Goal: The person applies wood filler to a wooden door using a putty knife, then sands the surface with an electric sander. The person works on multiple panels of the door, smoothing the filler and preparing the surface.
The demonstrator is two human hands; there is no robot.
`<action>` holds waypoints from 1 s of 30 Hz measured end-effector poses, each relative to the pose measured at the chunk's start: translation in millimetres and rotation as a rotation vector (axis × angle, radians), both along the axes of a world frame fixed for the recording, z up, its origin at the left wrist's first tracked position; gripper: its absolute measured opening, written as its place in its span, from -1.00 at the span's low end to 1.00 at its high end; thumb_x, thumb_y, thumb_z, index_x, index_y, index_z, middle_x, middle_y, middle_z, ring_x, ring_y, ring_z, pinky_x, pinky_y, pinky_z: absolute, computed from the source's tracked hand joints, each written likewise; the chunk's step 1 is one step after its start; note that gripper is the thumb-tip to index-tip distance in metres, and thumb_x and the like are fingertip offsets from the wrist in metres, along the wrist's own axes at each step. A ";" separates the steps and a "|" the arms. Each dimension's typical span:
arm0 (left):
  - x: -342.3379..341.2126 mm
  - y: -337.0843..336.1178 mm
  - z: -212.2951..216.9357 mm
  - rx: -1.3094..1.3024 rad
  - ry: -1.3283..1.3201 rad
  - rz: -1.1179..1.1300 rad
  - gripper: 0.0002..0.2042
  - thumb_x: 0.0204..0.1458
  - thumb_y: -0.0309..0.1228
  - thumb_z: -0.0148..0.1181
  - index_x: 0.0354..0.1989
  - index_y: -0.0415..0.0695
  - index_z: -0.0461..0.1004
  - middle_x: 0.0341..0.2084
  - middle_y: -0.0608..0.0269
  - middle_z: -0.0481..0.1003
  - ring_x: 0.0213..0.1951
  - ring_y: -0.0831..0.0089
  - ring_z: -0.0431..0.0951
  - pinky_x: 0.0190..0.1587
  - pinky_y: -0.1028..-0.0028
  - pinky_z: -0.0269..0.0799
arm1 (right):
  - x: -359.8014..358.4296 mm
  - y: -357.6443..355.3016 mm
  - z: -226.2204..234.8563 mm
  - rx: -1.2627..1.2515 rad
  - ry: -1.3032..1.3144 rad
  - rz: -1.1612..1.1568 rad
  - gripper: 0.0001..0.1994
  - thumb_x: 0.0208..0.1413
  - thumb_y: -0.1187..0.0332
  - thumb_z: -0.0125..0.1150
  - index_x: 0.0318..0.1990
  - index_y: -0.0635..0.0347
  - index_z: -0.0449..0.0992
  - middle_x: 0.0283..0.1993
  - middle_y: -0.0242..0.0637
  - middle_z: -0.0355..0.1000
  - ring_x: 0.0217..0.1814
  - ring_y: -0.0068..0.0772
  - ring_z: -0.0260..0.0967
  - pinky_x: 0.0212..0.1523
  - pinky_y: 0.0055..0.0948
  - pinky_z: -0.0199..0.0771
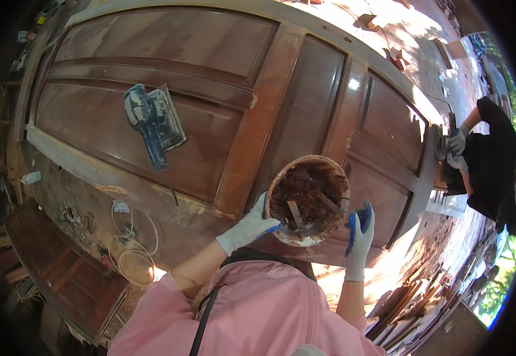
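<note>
A round bucket with a crusted rim is in front of me, over the near edge of a large brown panelled wooden door. Dark reddish-brown matter coats its inside, and a short flat strip lies in it. My left hand, in a white glove with a blue palm, grips the bucket's left side; some fingers are hidden behind it. To the right of the bucket, my right hand, gloved alike, is open and holds nothing, its fingers apart. A blue dusty power sander rests on the door's left panel.
At the right, a person in dark clothes works with gloved hands at the door's end. A coiled pale hose and a smaller dark panelled door are at the lower left. Wooden boards are piled at the lower right.
</note>
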State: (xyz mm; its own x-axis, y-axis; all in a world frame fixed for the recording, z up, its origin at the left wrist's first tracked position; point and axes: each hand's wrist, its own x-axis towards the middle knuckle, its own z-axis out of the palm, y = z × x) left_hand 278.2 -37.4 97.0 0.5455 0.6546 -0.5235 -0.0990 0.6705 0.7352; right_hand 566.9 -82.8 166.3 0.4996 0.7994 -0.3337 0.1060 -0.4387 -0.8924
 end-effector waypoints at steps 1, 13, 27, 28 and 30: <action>-1.1 0.7 4.6 -0.001 -0.012 0.006 -0.02 0.13 -0.41 0.32 0.60 -0.12 -0.28 0.37 0.14 0.23 0.32 0.44 0.29 0.37 0.44 0.24 | -4.4 -5.2 4.2 -0.044 0.092 -0.007 -0.45 0.38 0.37 0.17 0.47 0.22 0.21 0.13 -0.34 0.35 0.06 -0.52 0.35 0.10 -0.48 0.42; -5.0 -3.0 17.7 -0.078 -0.083 0.018 -0.02 0.14 -0.39 0.32 0.58 -0.25 -0.30 0.36 0.13 0.23 0.28 0.45 0.30 0.34 0.42 0.29 | -29.5 -23.7 -19.7 -0.117 0.501 0.057 -0.51 0.38 0.35 0.15 0.42 0.21 0.27 0.34 -0.30 0.36 0.29 -0.40 0.38 0.31 -0.35 0.39; -27.5 -20.2 35.8 0.041 -0.029 0.264 -0.19 0.16 -0.41 0.26 0.53 -0.20 -0.07 0.31 0.11 0.32 0.24 0.40 0.38 0.29 0.40 0.33 | -55.2 92.8 37.1 0.161 -1.289 0.975 -0.79 0.07 0.25 0.35 -0.16 0.06 0.64 -0.11 -0.29 0.43 -0.01 -0.10 0.33 0.05 -0.13 0.33; -27.3 -23.2 38.3 0.056 -0.016 0.271 -0.19 0.16 -0.40 0.25 0.53 -0.20 -0.07 0.31 0.11 0.31 0.24 0.41 0.38 0.29 0.40 0.33 | -57.5 94.1 33.5 0.153 -1.316 0.998 -0.80 0.07 0.24 0.34 -0.18 0.05 0.63 -0.12 -0.29 0.43 -0.01 -0.11 0.33 0.06 -0.14 0.33; -25.9 -32.6 42.9 0.077 -0.007 0.303 -0.20 0.16 -0.40 0.25 0.53 -0.19 -0.06 0.31 0.12 0.32 0.23 0.42 0.38 0.28 0.41 0.33 | -59.8 93.4 26.9 0.148 -1.370 1.049 -0.82 0.08 0.22 0.32 -0.22 0.05 0.61 -0.15 -0.31 0.44 -0.02 -0.12 0.33 0.06 -0.14 0.32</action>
State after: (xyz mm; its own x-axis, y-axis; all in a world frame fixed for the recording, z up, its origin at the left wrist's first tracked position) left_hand 252.3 -70.0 139.9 0.3232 0.8254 -0.4629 -0.2910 0.5522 0.7813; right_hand 507.1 10.6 193.2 -0.3757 0.9256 -0.0454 0.9240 0.3779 0.0592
